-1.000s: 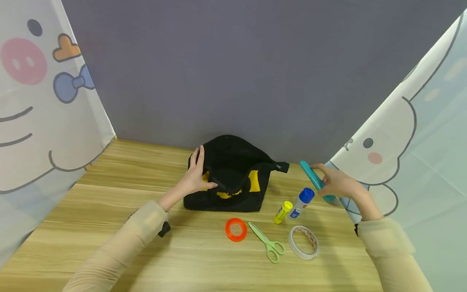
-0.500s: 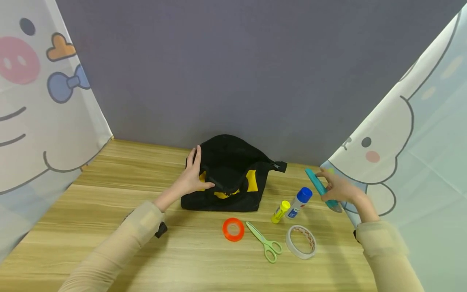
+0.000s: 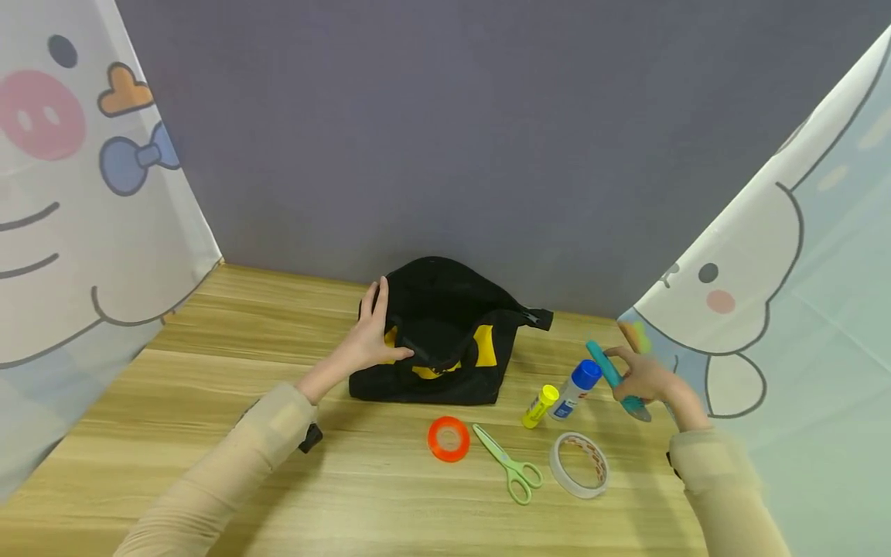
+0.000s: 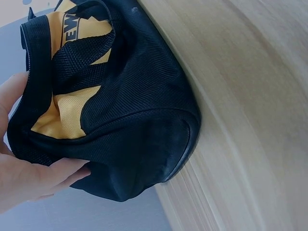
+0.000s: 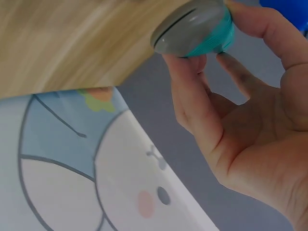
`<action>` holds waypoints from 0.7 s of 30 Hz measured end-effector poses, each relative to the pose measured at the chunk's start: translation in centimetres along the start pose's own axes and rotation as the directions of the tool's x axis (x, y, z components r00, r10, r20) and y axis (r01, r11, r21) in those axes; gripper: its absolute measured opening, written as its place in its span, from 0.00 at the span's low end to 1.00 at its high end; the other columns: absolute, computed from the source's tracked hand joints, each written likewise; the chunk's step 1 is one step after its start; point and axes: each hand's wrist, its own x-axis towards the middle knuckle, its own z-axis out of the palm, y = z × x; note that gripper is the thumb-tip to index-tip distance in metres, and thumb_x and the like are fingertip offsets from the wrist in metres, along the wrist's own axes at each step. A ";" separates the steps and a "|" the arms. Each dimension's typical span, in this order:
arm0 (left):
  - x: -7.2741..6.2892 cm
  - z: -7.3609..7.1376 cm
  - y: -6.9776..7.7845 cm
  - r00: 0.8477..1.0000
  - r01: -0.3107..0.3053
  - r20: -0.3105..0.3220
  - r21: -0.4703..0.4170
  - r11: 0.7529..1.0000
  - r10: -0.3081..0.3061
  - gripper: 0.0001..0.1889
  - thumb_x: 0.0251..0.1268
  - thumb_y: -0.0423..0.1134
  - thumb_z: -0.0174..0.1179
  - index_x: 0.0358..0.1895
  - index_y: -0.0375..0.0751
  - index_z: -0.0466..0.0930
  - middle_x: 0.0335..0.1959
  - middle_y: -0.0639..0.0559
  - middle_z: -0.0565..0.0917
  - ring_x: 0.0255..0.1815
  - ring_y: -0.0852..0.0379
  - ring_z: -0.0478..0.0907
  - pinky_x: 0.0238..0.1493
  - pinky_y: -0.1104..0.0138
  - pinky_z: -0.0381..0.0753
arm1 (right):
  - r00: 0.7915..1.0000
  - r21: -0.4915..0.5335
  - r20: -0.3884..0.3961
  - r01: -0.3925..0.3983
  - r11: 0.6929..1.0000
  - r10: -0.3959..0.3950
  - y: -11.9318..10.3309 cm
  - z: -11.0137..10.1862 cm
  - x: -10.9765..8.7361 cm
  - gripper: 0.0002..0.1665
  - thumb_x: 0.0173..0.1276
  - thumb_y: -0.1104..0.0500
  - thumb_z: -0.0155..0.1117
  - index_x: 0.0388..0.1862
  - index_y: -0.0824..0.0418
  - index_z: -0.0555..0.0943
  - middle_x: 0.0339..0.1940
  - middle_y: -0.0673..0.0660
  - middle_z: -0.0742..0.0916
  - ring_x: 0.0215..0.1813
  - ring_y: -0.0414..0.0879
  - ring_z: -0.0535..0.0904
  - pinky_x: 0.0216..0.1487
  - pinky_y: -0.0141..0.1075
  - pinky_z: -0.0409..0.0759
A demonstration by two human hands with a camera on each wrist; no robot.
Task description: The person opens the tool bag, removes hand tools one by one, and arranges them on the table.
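Observation:
At the back of the wooden table sits a black and yellow fabric bag, its zippered mouth gaping. My left hand holds its left side, with thumb at the front rim and fingers toward the back; in the left wrist view these fingers lie on the black fabric. To the right, above the table, my right hand pinches a long teal tool with a rounded grey end. The right wrist view shows a dark slit in that grey end. Just left of this hand is a blue-capped glue bottle.
A yellow glue stick leans close to the glue bottle. Nearer me lie an orange-red tape roll, green scissors and a white tape roll. A grey back wall and cartoon-printed side cloths enclose the table.
My right hand has come down and nearer to me with the teal tool, whose end now sits close to the blue cap. My left hand and the bag stay put.

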 end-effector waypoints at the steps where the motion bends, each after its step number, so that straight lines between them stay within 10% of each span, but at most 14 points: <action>1: 0.0 0.0 0.0 1.000 0.004 0.003 0.000 1.000 -0.004 0.69 0.55 0.47 0.74 0.79 0.46 0.17 0.80 0.35 0.26 0.59 0.29 0.76 0.42 0.55 0.83 | 1.000 0.007 0.002 -0.016 1.000 0.016 0.2 0.2 0.1 0.53 0.49 0.68 0.64 0.76 0.67 0.55 0.26 0.57 0.83 0.23 0.44 0.72 0.27 0.37 0.74; 21: -0.1 0.0 0.4 1.000 0.020 0.001 0.011 1.000 -0.020 0.69 0.55 0.47 0.74 0.79 0.45 0.19 0.81 0.37 0.27 0.56 0.32 0.79 0.39 0.57 0.82 | 0.994 0.092 0.062 -0.094 0.991 0.088 2.9 4.5 2.8 0.60 0.52 0.67 0.67 0.78 0.74 0.44 0.61 0.80 0.72 0.40 0.52 0.80 0.38 0.47 0.84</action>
